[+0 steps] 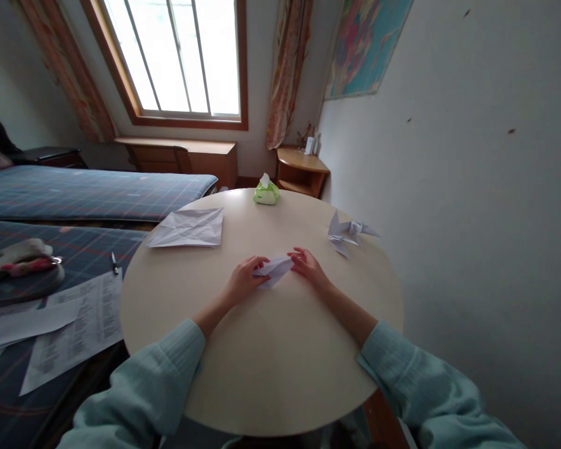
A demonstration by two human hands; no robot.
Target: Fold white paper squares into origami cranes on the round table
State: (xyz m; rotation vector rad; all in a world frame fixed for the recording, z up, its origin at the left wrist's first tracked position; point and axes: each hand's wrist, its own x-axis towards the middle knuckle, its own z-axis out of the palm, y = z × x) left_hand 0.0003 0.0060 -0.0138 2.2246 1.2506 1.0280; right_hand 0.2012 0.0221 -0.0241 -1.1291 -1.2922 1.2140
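Note:
A small folded sheet of white paper (275, 269) is held between my two hands, just above or on the middle of the round table (262, 349). My left hand (245, 278) grips its left end, thumb on the near side and fingers on the far side. At its right tip, my right hand (307, 264) pinches the paper with thumb and fingers. A finished-looking folded paper figure (348, 231) with pointed parts lies to the right, apart from my right hand. Toward the far left of the table lies a creased white sheet (189, 227).
A green tissue pack (266, 191) stands at the table's far edge. Left of the table is a plaid bed (140, 240) with printed sheets (81, 324), a pen (115, 263) and a white-and-red object (23, 265). A wall (477, 237) runs close along the right.

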